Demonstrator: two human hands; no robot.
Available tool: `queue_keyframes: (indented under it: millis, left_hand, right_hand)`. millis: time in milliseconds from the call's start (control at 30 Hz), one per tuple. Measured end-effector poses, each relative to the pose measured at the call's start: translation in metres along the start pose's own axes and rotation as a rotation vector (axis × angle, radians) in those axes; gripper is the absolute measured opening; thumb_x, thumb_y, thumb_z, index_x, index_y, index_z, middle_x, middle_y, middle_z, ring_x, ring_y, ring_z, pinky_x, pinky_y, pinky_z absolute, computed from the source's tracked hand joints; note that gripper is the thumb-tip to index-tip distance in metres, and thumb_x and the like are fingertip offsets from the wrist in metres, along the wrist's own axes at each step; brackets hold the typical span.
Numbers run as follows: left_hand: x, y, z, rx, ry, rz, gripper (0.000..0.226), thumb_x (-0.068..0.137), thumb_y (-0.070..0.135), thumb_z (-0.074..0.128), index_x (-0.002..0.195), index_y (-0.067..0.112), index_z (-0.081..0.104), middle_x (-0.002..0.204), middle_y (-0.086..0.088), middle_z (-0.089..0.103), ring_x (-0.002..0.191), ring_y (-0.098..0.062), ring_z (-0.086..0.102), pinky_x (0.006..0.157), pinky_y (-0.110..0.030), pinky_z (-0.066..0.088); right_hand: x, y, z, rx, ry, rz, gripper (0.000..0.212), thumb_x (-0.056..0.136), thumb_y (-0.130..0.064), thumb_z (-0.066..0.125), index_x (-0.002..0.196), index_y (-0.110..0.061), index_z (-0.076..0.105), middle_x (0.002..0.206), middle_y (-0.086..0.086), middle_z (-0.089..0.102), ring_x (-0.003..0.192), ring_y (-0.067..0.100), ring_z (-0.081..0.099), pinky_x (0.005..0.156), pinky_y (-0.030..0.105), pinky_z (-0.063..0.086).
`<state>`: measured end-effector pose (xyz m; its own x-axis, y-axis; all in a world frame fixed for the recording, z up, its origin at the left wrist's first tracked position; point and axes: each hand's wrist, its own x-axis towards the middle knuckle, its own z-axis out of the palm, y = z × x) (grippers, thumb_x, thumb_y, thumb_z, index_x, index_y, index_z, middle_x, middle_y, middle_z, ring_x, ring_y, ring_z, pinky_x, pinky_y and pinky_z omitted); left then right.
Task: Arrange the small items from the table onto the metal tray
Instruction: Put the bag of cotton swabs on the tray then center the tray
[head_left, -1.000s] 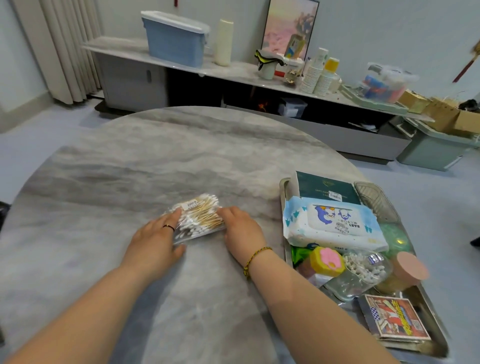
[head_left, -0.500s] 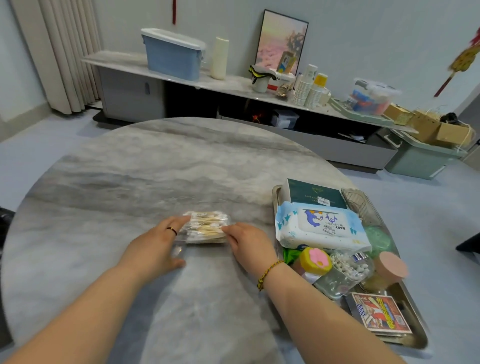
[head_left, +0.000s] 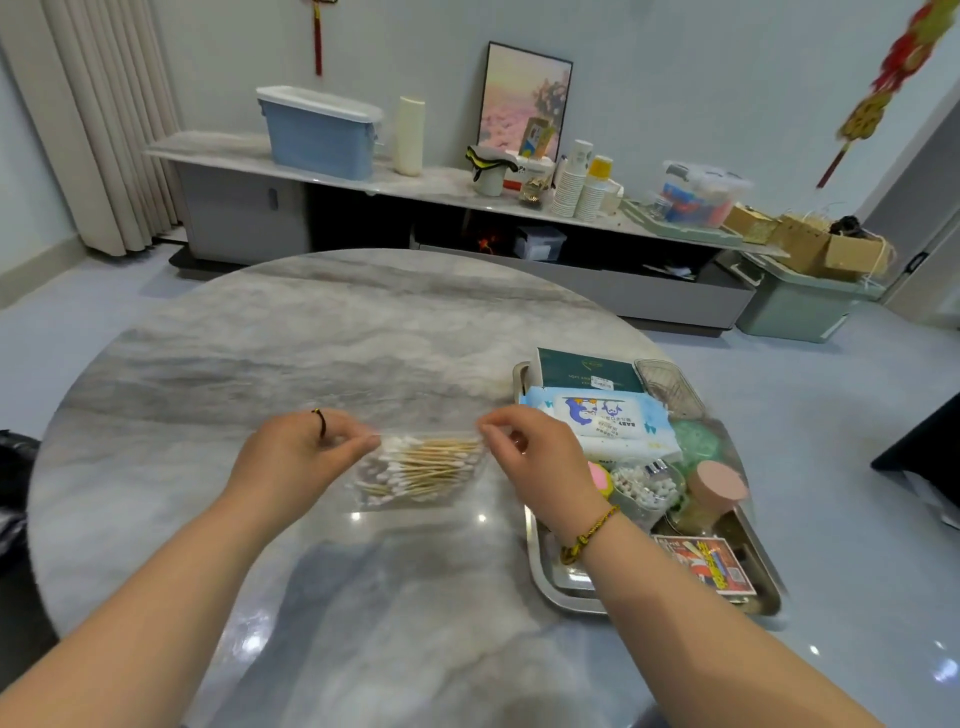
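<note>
From the head view, at centre frame, my left hand (head_left: 291, 457) and right hand (head_left: 535, 462) each pinch a top corner of the clear bag of cotton swabs (head_left: 421, 470), so it hangs level and nothing spills. It hovers just above the worktop (head_left: 311, 332), beside the crowded metal tray (head_left: 550, 582) at right.

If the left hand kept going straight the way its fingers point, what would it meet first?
Likely the right hand: the left hand points right along the swab bag both pinch; depth is unclear.
</note>
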<state>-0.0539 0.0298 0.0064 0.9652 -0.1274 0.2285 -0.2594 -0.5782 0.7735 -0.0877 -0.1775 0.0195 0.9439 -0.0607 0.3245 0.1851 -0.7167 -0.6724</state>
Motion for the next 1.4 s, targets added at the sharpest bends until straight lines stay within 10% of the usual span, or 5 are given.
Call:
queue_keyframes:
  millis: [200, 367, 967, 1167, 1400]
  left_hand:
    - [-0.015, 0.037, 0.004, -0.291, -0.046, -0.028, 0.015, 0.080, 0.012, 0.064, 0.067, 0.018, 0.069, 0.036, 0.024, 0.058, 0.046, 0.014, 0.055, 0.048, 0.003, 0.037]
    - [-0.020, 0.070, 0.021, -0.361, -0.109, 0.054, 0.029, 0.081, 0.012, 0.063, 0.057, 0.029, 0.064, 0.039, 0.022, 0.060, 0.045, 0.009, 0.055, 0.046, 0.001, 0.039]
    - [-0.033, 0.079, 0.148, -0.152, -0.509, -0.005, 0.021, 0.080, 0.014, 0.064, 0.064, 0.025, 0.057, 0.062, 0.011, 0.057, 0.058, -0.004, 0.051, 0.058, -0.019, 0.042]
    - [-0.033, 0.072, 0.161, 0.022, -0.434, 0.040, 0.022, 0.081, 0.026, 0.062, 0.061, 0.031, 0.055, 0.068, 0.008, 0.062, 0.070, -0.013, 0.056, 0.065, -0.026, 0.040]
    - [-0.026, 0.066, 0.168, 0.122, -0.277, 0.022, 0.033, 0.077, 0.025, 0.066, 0.053, 0.032, 0.045, 0.070, 0.010, 0.051, 0.094, -0.021, 0.051, 0.069, -0.026, 0.034]
  right_hand:
    - [-0.023, 0.002, -0.043, 0.238, -0.211, 0.154, 0.039, 0.075, -0.021, 0.070, 0.109, -0.029, 0.051, 0.097, -0.016, 0.056, 0.065, -0.002, 0.047, 0.063, 0.003, 0.043]
    - [-0.047, 0.009, -0.063, 0.342, -0.437, 0.300, 0.031, 0.077, -0.014, 0.068, 0.097, -0.034, 0.057, 0.085, 0.006, 0.063, 0.070, 0.019, 0.054, 0.063, 0.034, 0.050]
    - [-0.090, 0.117, -0.116, 0.289, -0.147, 0.515, 0.020, 0.082, -0.008, 0.061, 0.072, -0.026, 0.061, 0.070, -0.006, 0.062, 0.056, -0.004, 0.060, 0.050, 0.002, 0.044]
    - [-0.081, 0.132, -0.104, 0.181, -0.212, 0.569, 0.019, 0.085, -0.018, 0.057, 0.071, -0.012, 0.047, 0.072, 0.011, 0.049, 0.069, 0.020, 0.046, 0.065, 0.031, 0.039]
    - [-0.078, 0.130, -0.094, -0.050, -0.167, 0.517, 0.029, 0.080, -0.027, 0.064, 0.064, -0.016, 0.042, 0.063, -0.004, 0.043, 0.056, 0.006, 0.040, 0.044, 0.009, 0.035]
